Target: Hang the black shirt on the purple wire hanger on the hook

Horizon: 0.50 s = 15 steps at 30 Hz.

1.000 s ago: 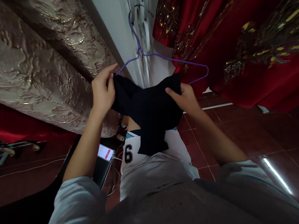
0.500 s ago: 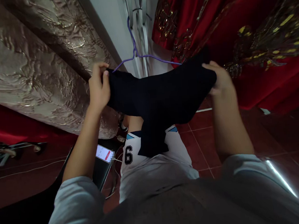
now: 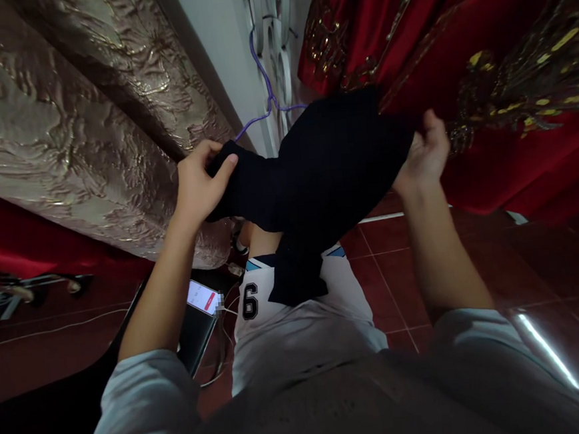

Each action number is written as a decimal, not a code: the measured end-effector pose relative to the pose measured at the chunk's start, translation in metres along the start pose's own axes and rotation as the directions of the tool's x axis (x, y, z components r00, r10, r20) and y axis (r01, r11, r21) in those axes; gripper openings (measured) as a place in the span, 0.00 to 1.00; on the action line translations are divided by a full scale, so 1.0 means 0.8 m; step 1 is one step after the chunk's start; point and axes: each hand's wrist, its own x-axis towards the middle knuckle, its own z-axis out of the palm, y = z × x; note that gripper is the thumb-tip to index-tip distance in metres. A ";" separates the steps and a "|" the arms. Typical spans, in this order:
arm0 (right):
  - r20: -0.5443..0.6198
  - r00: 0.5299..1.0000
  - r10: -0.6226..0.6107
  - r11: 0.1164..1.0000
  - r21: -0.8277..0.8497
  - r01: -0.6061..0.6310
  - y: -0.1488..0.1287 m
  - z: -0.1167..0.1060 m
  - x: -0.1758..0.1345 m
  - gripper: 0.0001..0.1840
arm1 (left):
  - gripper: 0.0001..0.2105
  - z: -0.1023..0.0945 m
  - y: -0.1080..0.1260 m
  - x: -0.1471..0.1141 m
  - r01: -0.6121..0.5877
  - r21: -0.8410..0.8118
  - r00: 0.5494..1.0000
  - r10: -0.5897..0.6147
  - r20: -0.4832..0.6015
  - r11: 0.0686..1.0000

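Observation:
A dark navy or black garment (image 3: 326, 174) hangs spread out in front of me, one narrow end dropping over my lap. Behind its top edge shows a purple wire hanger (image 3: 268, 88), whose arms run down behind the cloth. My left hand (image 3: 206, 177) pinches the garment's left end, thumb in front and fingers behind. At the right edge, my right hand (image 3: 424, 156) has its palm turned up against the cloth, the visible fingers loosely raised and apart. Part of that hand is hidden by the fabric.
A pale metal frame (image 3: 285, 63) stands behind the hanger. Shiny patterned cloth (image 3: 86, 126) hangs on the left, red sequinned cloth (image 3: 510, 153) on the right. A lit phone (image 3: 203, 296) with a cable lies on a dark surface by my left leg. The floor (image 3: 385, 289) is red tile.
The garment's right part has swung up and over, covering the hanger's right arm. My right hand has turned palm up and its fingers have loosened. My left hand has moved slightly right and down.

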 end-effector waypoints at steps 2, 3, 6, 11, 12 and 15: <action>-0.001 1.000 0.009 0.982 0.190 -0.009 -0.021 -0.005 0.012 0.37 | 0.12 0.009 0.002 0.009 -0.002 0.021 1.000 0.003 -0.015 1.000; -0.002 1.000 0.007 0.967 0.254 -0.006 -0.033 -0.002 0.015 0.36 | 0.11 0.015 0.001 0.014 -0.004 0.024 1.000 0.004 -0.019 1.000; 0.010 1.000 -0.008 0.964 0.268 0.005 -0.064 0.018 0.004 0.34 | 0.08 0.030 -0.008 0.027 0.011 0.041 1.000 -0.010 -0.025 0.999; 0.039 0.999 -0.005 0.980 0.201 -0.002 -0.080 0.040 -0.032 0.32 | 0.06 0.039 -0.016 0.032 0.033 0.065 0.999 -0.032 -0.015 0.997; 0.051 0.998 -0.020 0.985 0.174 0.011 -0.081 0.042 -0.035 0.34 | 0.06 0.039 -0.016 0.032 0.030 0.069 0.999 -0.029 -0.018 0.997; 0.050 0.997 -0.065 0.990 0.126 0.059 -0.087 0.052 -0.036 0.37 | 0.07 0.036 -0.017 0.035 0.021 0.089 0.999 -0.018 -0.037 0.996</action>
